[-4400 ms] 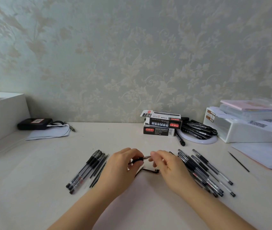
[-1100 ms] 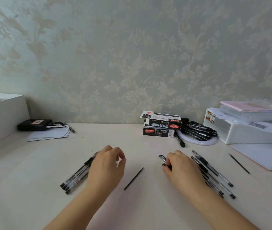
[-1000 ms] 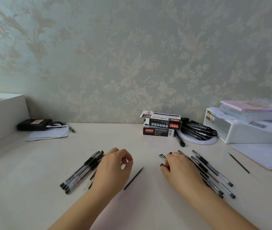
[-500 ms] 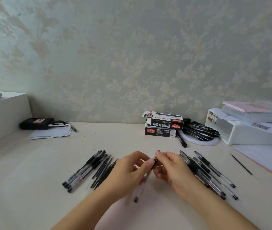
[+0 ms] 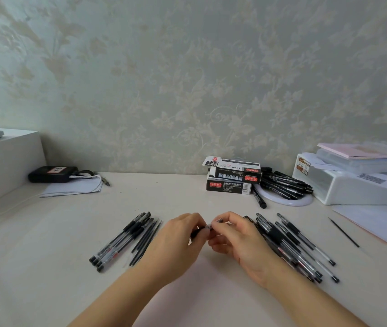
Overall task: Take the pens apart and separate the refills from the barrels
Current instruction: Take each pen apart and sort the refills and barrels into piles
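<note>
Half a second earlier the pen (image 5: 205, 228) hung slanted toward 6 o'clock from both hands; now it lay level between them over the bench (image 5: 187, 199), left hand (image 5: 178, 241) curled round its dark grip, right hand (image 5: 232, 237) pinching the tip end. Likely unscrewing had begun. Barrels (image 5: 117, 241) and refills (image 5: 146, 241) lay at 9 o'clock, whole pens (image 5: 291, 244) at 3

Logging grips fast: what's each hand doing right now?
Left hand: pinching the pen.
Right hand: pinching the same pen's other end.
</note>
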### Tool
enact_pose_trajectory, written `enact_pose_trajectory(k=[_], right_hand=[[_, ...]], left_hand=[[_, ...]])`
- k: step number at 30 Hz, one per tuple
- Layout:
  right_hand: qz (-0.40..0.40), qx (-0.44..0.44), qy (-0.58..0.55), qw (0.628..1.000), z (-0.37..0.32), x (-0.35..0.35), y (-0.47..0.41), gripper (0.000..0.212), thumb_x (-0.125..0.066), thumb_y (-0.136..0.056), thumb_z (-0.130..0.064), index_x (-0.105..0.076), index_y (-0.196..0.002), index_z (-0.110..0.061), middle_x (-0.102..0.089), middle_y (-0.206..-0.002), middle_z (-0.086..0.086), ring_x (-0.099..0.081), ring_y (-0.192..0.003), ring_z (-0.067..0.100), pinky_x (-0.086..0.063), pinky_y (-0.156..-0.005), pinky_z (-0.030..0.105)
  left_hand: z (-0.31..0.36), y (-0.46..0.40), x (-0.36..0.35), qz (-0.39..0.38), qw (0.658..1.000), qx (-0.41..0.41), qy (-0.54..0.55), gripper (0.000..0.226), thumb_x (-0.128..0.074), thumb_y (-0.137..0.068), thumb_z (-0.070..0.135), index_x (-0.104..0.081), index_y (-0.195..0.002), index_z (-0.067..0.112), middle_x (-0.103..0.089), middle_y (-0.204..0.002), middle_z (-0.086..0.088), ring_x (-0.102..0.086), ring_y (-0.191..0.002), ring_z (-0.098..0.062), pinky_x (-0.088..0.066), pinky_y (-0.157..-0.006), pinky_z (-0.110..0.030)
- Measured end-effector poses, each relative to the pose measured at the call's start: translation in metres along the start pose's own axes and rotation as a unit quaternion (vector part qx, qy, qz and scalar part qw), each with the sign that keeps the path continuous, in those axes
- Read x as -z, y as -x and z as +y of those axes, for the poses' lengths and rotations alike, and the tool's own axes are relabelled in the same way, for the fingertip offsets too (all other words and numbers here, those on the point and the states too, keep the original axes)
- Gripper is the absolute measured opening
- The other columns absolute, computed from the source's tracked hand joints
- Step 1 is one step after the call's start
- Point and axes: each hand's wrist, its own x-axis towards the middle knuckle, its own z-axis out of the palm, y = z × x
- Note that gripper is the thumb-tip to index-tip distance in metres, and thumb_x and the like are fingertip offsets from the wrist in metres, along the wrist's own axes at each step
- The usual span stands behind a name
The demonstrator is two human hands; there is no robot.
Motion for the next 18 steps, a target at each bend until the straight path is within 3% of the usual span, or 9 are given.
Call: enact_pose_trajectory(k=[5, 18], right_hand=[[-0.024, 0.009, 0.008, 1.0, 0.0007, 0.0018, 0.0022, 0.01, -0.063, -0.093, -0.014, -0.064, -0.084, -0.01, -0.071, -0.08, 0.011, -0.064, -0.068, 0.018, -0.053, -0.065, 0.026], [-0.034, 0.013, -0.021, 0.999, -0.0002, 0.0044, 0.0, 0.015, -0.059, -0.094, -0.011, -0.062, -0.08, -0.013, -0.069, -0.077, 0.009, -0.062, -0.066, 0.016, -0.052, -0.063, 0.024]], left_hand=[[-0.006, -0.0004, 0.0013, -0.021, 0.999, 0.006, -0.047, 0.022, -0.041, -0.096, 0.045, -0.054, -0.086, 0.03, -0.051, -0.058, 0.015, -0.049, -0.06, -0.005, -0.037, -0.051, -0.026], [-0.0045, -0.0045, 0.0009, -0.03, 0.996, 0.004, -0.082, 0.028, -0.033, -0.094, 0.054, -0.053, -0.093, 0.035, -0.057, -0.067, 0.009, -0.052, -0.066, -0.008, -0.045, -0.053, -0.031]])
